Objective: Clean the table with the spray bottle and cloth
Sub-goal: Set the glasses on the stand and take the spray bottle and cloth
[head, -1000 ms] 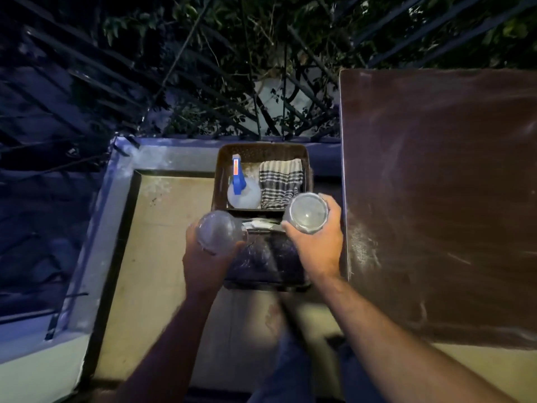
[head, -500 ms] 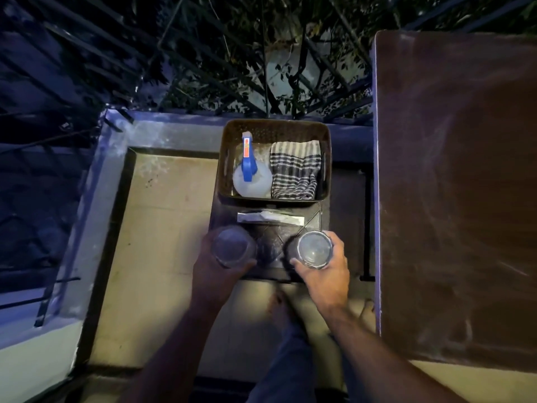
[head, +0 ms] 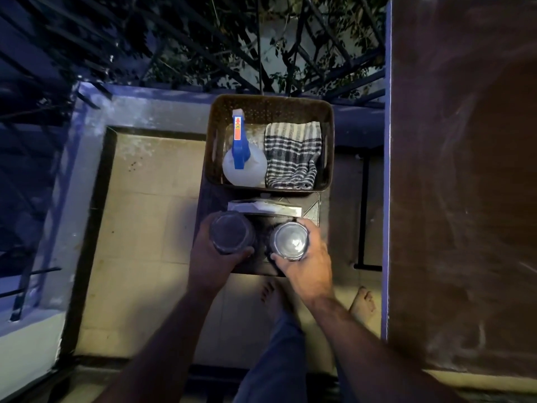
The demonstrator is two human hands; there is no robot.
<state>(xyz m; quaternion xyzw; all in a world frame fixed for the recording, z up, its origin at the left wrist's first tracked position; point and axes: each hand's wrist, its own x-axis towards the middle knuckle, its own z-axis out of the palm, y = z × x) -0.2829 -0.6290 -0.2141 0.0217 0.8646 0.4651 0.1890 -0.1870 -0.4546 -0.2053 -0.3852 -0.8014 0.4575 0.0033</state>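
Observed from above, in dim light on a tiled balcony floor (head: 151, 228). The person stands barefoot, both arms stretched down toward a low dark stool (head: 261, 266) set just left of a large brown wooden table (head: 465, 199).

The left hand (head: 213, 257) is wrapped around a dark clear glass tumbler (head: 231, 235), fingers curled about its side, thumb at the near edge. The right hand (head: 308, 267) grips a second clear glass tumbler (head: 290, 241) in the same way; this one catches the light and shows a bright base. The two glasses stand upright, side by side and near each other over the stool top. Whether their bases touch the stool cannot be told from this angle.

Just beyond the glasses lies a flat pale packet or folded paper (head: 264, 207), on the stool, against the near wall of a brown perforated plastic basket (head: 270, 107).

Inside the basket, on the left, stands a translucent white spray bottle with a blue trigger head (head: 242, 162), nozzle pointing away from the person. To its right, touching or nearly touching it, sits a folded black-and-white checked cloth (head: 292, 155). Neither hand is on either item.

The table top shows pale smears and streaks across its brown surface. Dark metal railings (head: 203, 53) and foliage stand behind the basket.
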